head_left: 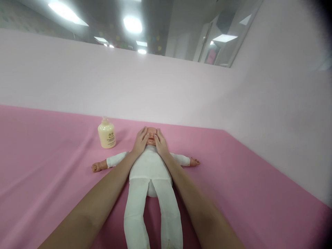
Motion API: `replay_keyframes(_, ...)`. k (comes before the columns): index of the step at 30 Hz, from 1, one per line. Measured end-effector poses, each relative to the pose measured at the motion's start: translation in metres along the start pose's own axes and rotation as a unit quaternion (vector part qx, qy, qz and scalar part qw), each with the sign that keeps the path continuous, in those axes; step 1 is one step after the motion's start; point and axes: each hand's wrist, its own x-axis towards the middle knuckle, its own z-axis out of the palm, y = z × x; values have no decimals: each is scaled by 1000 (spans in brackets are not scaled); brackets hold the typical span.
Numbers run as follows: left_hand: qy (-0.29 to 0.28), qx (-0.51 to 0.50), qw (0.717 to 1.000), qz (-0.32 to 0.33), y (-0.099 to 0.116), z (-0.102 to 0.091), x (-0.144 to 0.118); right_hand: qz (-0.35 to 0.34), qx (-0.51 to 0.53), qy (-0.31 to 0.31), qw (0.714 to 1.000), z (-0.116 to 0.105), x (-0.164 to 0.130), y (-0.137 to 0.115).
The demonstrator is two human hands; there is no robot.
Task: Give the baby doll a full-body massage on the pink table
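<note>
A baby doll (150, 162) in white cloth lies on its back, its arms spread out to both sides and its legs toward me. My left hand (140, 141) rests along the left side of the doll's head, fingers stretched out and lying flat against the cheek. On the opposite side my right hand (161, 142) lies in the same way, fingers extended over the other cheek. Between them the middle of the doll's face (151, 134) shows; the sides of the head are hidden under my hands.
A cream-coloured pump bottle (107, 134) stands left of the doll's head, above its outstretched arm. Pink cloth (52, 166) covers the surface, with some creases at left. A pale wall (124, 86) rises behind, with a reflective glass panel (155, 31) above.
</note>
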Motion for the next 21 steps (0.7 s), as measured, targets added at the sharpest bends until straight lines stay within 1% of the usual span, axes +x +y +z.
replay_keyframes(7,-22,46,995,86,7,-4,1,-63,-26,-22,997,-3,-3,-6)
replay_keyframes(9,-21,53,994,94,7,-5,1,-74,-31,-21,997,-4,-3,-7)
replay_keyframes(14,-20,37,996,76,9,-6,1,-71,-24,-17,997,-4,-2,-8)
replay_keyframes(17,-20,21,998,58,9,-6,1,-59,-21,-15,998,-4,-1,-9)
replay_keyframes(19,-11,5,999,33,7,-5,2,-38,-11,-16,999,-4,0,-8)
replay_keyframes(21,-4,-22,1000,-6,5,-4,3,-14,10,-21,1000,-5,3,-4)
